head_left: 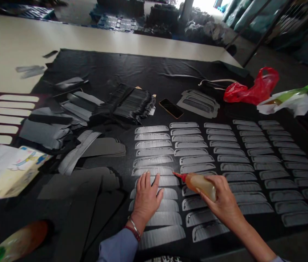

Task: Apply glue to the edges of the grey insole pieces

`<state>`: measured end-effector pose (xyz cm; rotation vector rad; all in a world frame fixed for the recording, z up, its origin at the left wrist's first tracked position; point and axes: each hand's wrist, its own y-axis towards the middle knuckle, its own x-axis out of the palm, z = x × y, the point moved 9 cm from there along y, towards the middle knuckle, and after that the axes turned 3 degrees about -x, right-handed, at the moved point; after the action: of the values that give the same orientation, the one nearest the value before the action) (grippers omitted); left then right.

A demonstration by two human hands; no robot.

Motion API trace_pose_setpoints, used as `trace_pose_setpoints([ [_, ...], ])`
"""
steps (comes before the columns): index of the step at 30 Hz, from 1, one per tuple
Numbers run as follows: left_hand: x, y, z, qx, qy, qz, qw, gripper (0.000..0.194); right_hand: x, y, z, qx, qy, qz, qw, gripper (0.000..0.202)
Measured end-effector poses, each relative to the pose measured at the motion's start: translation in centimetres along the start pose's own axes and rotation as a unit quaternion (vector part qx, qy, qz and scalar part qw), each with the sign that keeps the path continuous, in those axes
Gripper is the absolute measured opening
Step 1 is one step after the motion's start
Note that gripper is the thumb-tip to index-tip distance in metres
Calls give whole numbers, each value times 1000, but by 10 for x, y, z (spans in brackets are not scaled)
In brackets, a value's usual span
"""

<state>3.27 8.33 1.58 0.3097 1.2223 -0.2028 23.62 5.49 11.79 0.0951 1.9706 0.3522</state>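
My right hand (223,196) is wrapped round a squeeze bottle (201,185) of amber liquid with a red nozzle. The bottle is tilted, and its tip meets the right end of a grey curved strip (154,170) in the leftmost column. My left hand (147,194) lies flat with fingers stretched, its fingertips on that strip's lower edge and on the strips just below. Several columns of like strips lie on the black sheet. Many carry a shiny line along the edge, as on this upper strip (154,144). The lowest strip (162,236) in this column looks dull.
Left of the strips lie stacked grey pieces (103,147) and a tissue box (25,163). Behind are a tied black bundle (126,103), a phone (171,108) and a red plastic bag (254,89). A green-capped bottle (25,238) lies at the lower left.
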Motion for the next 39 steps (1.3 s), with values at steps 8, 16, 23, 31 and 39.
trace_pose_setpoints([
  [8,-1,-1,0,0,-2,3,1000,49,15,12,-6,9,21,10,1000,30],
  [16,0,-1,0,4,1,4,1000,52,38,31,-28,-21,73,-17,997,28],
  [23,-1,-2,0,7,6,13,1000,49,57,39,-22,154,259,3,954,35],
  [31,-11,-7,7,25,-3,38,999,42,29,4,24,329,356,50,873,49],
  [39,0,-44,15,36,-32,-25,998,50,42,15,-39,83,175,0,981,32],
])
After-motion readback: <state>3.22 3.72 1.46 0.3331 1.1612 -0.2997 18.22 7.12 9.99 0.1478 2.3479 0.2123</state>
